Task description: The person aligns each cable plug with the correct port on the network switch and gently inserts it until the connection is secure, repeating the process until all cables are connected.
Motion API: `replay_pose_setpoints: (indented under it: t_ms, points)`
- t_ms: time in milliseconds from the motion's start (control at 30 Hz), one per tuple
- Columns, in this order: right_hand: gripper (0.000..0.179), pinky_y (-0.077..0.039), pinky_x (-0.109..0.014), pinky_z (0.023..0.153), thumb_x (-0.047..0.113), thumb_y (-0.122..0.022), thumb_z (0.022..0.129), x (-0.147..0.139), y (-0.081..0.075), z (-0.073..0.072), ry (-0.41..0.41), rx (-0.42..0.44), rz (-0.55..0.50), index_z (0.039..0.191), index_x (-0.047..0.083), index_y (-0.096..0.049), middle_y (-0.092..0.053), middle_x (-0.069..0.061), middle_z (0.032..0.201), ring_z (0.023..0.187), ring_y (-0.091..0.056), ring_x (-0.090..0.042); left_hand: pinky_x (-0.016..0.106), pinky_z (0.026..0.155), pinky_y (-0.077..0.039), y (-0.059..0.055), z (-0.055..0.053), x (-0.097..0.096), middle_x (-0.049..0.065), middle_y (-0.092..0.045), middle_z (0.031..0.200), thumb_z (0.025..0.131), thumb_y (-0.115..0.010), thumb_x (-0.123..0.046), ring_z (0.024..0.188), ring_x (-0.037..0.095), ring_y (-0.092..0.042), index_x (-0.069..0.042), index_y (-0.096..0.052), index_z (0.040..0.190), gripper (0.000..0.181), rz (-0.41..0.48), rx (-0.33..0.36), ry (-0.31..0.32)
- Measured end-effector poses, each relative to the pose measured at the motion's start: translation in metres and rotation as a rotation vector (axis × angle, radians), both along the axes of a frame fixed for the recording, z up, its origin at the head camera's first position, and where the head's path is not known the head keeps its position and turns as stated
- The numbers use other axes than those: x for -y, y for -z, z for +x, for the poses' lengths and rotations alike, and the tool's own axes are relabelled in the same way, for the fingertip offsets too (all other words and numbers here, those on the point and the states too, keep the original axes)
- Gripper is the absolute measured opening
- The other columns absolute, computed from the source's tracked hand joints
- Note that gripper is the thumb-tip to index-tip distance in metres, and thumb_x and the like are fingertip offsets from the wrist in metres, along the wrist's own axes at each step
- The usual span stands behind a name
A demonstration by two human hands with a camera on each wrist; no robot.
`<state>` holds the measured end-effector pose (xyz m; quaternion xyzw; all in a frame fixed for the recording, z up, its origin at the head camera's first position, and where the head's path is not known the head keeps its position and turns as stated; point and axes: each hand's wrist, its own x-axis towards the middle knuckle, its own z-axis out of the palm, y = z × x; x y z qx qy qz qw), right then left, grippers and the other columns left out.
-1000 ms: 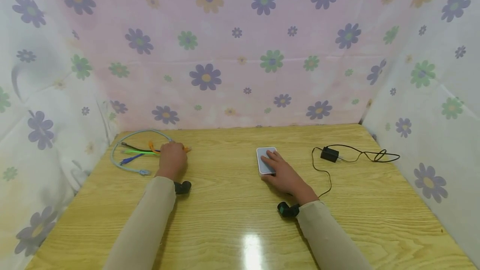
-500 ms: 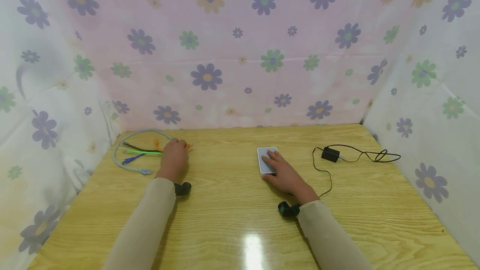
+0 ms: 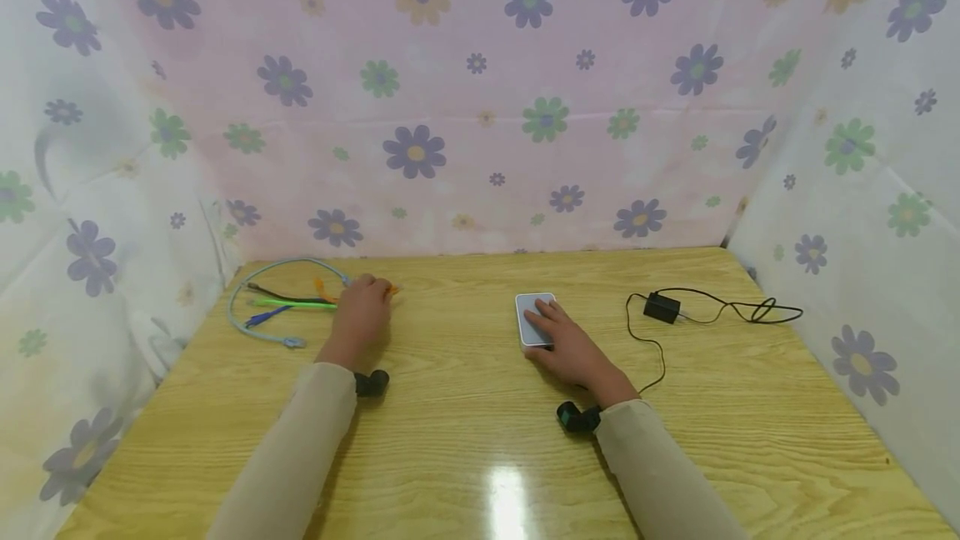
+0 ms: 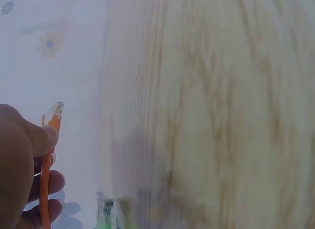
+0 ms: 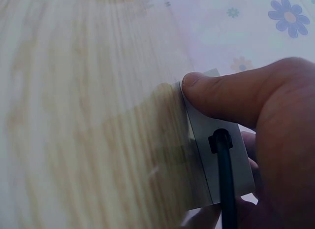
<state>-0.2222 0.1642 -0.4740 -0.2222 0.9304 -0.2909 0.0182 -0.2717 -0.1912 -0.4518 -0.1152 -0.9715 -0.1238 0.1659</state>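
Note:
My left hand pinches an orange network cable between thumb and fingers, its clear plug poking out beyond the thumb tip. My right hand holds a small white box with a grey top, fingers over the top and thumb against the near side. In the right wrist view, a black cord is plugged into a port on that side of the box. Beside my left hand lie a light blue network cable in a wide curve and green, blue and black cables.
A black power adapter with looped black cord lies to the right of the box. The wooden table meets a flowered cloth at the back and both sides.
My left hand has shifted a little to the right, carrying the orange plug end with it. My right hand and the white box have stayed put.

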Motion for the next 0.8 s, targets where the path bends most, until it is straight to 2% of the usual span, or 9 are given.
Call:
replay_pose_setpoints:
  t_ms: [267, 367, 600, 800]
  points:
    - [0.067, -0.029, -0.058, 0.113, 0.032, -0.064, 0.094, 0.000, 0.000, -0.001, -0.002, 0.001, 0.005, 0.151, 0.014, -0.035, -0.019, -0.012, 0.162, 0.150, -0.009, -0.035, 0.048, 0.072, -0.049, 0.000, 0.007, -0.014, 0.016, -0.059, 0.090, 0.094, -0.057, -0.006, 0.078, 0.033, -0.057, 0.004, -0.068, 0.101, 0.016, 0.018, -0.064, 0.080]
    - [0.067, -0.030, -0.058, 0.113, 0.032, -0.064, 0.094, 0.000, 0.000, -0.001, -0.005, 0.003, -0.001, 0.151, 0.014, -0.035, -0.019, -0.012, 0.162, 0.150, -0.009, -0.036, 0.048, 0.071, -0.049, 0.003, 0.009, -0.018, 0.015, -0.058, 0.090, 0.095, -0.056, -0.006, 0.077, 0.032, -0.057, 0.003, -0.067, 0.102, 0.016, 0.020, -0.065, 0.093]
    - [0.066, -0.029, -0.058, 0.113, 0.031, -0.064, 0.094, 0.000, -0.001, 0.000, -0.006, 0.011, -0.004, 0.151, 0.014, -0.035, -0.019, -0.012, 0.162, 0.150, -0.009, -0.036, 0.047, 0.075, -0.049, 0.007, 0.013, -0.029, 0.014, -0.061, 0.097, 0.096, -0.057, -0.012, 0.083, 0.033, -0.058, -0.003, -0.069, 0.107, 0.018, 0.045, 0.026, 0.075]
    - [0.066, -0.029, -0.058, 0.114, 0.031, -0.064, 0.094, 0.001, -0.001, 0.000, -0.004, 0.010, -0.004, 0.151, 0.013, -0.036, -0.019, -0.013, 0.161, 0.150, -0.009, -0.036, 0.043, 0.076, -0.051, 0.007, 0.017, -0.038, 0.011, -0.061, 0.095, 0.096, -0.058, -0.011, 0.084, 0.028, -0.059, -0.003, -0.070, 0.106, 0.018, 0.036, 0.047, 0.087]
